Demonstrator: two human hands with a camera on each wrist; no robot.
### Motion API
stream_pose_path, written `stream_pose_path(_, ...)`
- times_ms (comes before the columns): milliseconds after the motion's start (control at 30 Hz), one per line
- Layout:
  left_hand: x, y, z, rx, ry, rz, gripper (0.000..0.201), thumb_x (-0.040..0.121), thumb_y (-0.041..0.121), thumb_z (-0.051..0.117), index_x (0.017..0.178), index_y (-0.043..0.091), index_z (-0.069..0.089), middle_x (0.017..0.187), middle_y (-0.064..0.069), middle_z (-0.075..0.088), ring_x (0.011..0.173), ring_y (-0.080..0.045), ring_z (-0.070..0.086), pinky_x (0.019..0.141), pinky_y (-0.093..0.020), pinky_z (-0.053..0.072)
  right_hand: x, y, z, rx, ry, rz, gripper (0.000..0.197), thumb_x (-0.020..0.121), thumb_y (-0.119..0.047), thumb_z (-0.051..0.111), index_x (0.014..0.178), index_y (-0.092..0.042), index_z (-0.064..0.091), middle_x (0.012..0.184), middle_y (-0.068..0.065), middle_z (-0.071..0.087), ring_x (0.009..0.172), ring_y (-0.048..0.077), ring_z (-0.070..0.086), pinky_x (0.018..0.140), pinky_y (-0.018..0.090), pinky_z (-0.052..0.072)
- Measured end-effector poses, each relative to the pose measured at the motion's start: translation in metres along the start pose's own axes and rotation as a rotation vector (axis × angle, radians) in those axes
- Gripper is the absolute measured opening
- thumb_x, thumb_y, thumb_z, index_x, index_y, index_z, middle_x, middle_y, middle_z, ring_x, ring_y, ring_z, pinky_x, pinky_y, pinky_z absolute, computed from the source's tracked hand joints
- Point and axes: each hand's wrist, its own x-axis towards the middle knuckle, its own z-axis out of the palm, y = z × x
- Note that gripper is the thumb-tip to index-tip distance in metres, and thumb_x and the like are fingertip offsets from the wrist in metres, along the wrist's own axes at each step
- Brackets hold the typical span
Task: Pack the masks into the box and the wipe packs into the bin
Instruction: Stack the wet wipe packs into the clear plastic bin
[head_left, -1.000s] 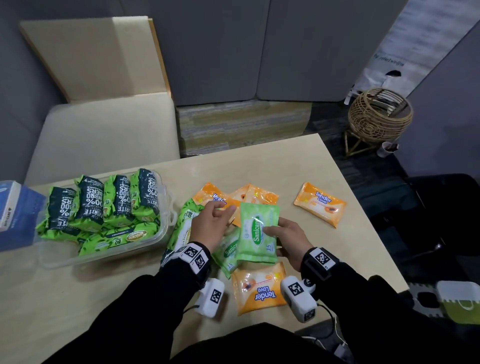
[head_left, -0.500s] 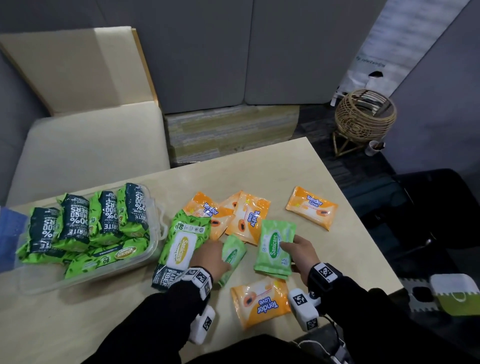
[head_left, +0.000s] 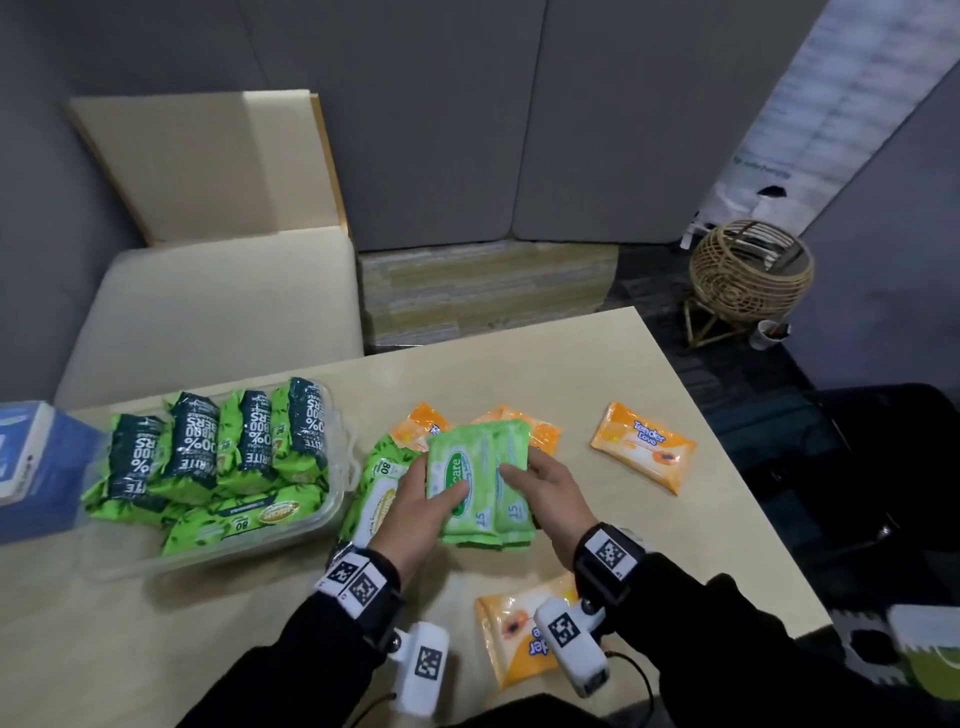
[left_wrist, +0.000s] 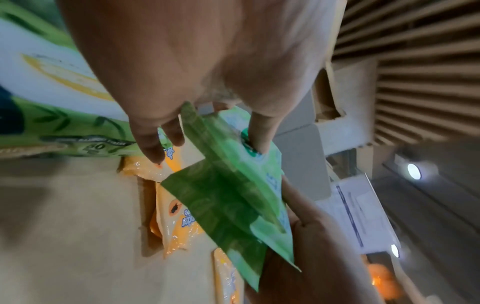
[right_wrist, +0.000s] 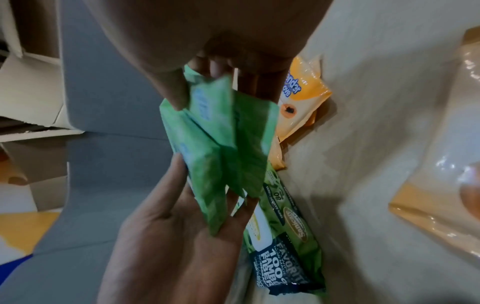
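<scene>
Left hand (head_left: 415, 493) and right hand (head_left: 550, 491) both pinch a stack of light green wipe packs (head_left: 480, 483), thumbs on top, held above the table (head_left: 571, 374). Beyond, left: clear bin (head_left: 332, 512) holding large green packs.

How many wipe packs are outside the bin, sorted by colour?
Orange packs, some partly hidden: 5
Small light-green packs, held: 2
Large green pack: 1
Total: 8
</scene>
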Motion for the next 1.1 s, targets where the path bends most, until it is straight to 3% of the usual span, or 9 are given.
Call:
stream_pose_path(133,-0.015,0.001,0.004,-0.404,-0.069,-0.082,0.045,0.096,0.016,0.065,0.140,0.024,0.058,0.130,-0.007,0.071,0.119,-0.032,0.069,0.107,-0.055,0.049,-0.002,0.001,0.022,-0.079,-0.022,-0.067,0.037,0.095,-0.041,0.073,0.123,-0.019,0.064,0.122,0.004,0.075,0.118,0.029,0.070,0.099,0.048,0.057)
stream_pose_path(267,-0.025,0.006,0.002,-0.489,-0.128,-0.084,0.042,0.103,0.016,0.056,0.144,0.025,0.055,0.136,-0.006,0.068,0.126,-0.027,0.065,0.111,-0.054,0.045,-0.008,-0.005,0.043,-0.165,-0.100,-0.100,0.075,0.087,-0.062,0.071,0.148,-0.026,0.046,0.140,-0.012,0.062,0.130,0.004,0.058,0.108,0.031,0.048)
stream_pose_path(433,-0.036,0.015,-0.018,-0.436,-0.104,-0.027,0.044,0.101,0.001,0.050,0.143,0.014,0.053,0.132,-0.011,0.070,0.121,-0.023,0.068,0.101,-0.041,0.055,-0.015,-0.017,0.059,-0.383,-0.190,-0.105,0.103,0.074,-0.079,0.074,0.154,-0.032,0.030,0.148,-0.009,0.057,0.140,0.015,0.052,0.116,0.046,0.044)
stream_pose_path(500,-0.043,0.018,-0.028,-0.431,-0.101,-0.006,0.044,0.099,-0.006,0.047,0.139,0.007,0.055,0.129,-0.017,0.070,0.116,-0.027,0.070,0.089,-0.036,0.060,-0.021,-0.023,0.065,-0.436,-0.215,-0.160,0.094,0.073,-0.078,0.074,0.146,-0.032,0.037,0.137,-0.009,0.064,0.127,0.013,0.062,0.109,0.046,0.050)
stream_pose_path(600,-0.056,0.024,-0.047,-0.368,-0.087,0.021,0.045,0.094,-0.008,0.053,0.137,0.004,0.057,0.128,-0.020,0.070,0.118,-0.034,0.068,0.095,-0.043,0.057,-0.029,-0.031,0.076,-0.428,-0.234,-0.227,0.068,0.074,-0.059,0.081,0.130,-0.037,0.049,0.120,-0.009,0.072,0.111,0.011,0.071,0.098,0.046,0.058)
stream_pose_path(833,-0.092,0.032,-0.110,-0.061,0.064,0.221,0.073,0.072,0.014,0.086,0.133,0.028,0.048,0.121,0.001,0.075,0.114,-0.025,0.072,0.093,-0.046,0.059,-0.036,-0.046,0.115,-0.385,-0.389,-0.271,0.055,0.083,-0.027,0.084,0.132,-0.025,0.057,0.116,0.003,0.076,0.089,0.022,0.077,0.080,0.047,0.064)
stream_pose_path(933,-0.102,0.042,-0.144,0.135,0.149,0.321,0.075,0.078,0.018,0.089,0.135,0.034,0.042,0.122,0.008,0.072,0.112,-0.013,0.071,0.096,-0.043,0.057,-0.037,-0.055,0.144,-0.495,-0.394,-0.401,0.051,0.086,-0.029,0.083,0.123,-0.037,0.050,0.097,-0.002,0.071,0.066,0.011,0.060,0.068,0.038,0.058)
stream_pose_path(1033,-0.104,0.056,-0.171,0.319,0.296,0.402,0.081,0.078,0.027,0.089,0.139,0.031,0.037,0.123,0.015,0.068,0.110,-0.004,0.067,0.097,-0.031,0.053,-0.027,-0.063,0.179,-0.583,-0.304,-0.526,0.048,0.085,-0.032,0.084,0.112,-0.035,0.045,0.075,-0.010,0.045,0.067,0.012,0.043,0.064,0.036,0.046)
stream_pose_path(1100,-0.098,0.061,-0.184,0.381,0.398,0.448,0.079,0.078,0.027,0.089,0.137,0.030,0.037,0.121,0.012,0.068,0.107,-0.006,0.067,0.092,-0.030,0.054,-0.016,-0.066,0.199,-0.586,-0.278,-0.561,0.046,0.083,-0.032,0.084,0.110,-0.037,0.047,0.074,-0.009,0.050,0.069,0.015,0.048,0.066,0.035,0.047)
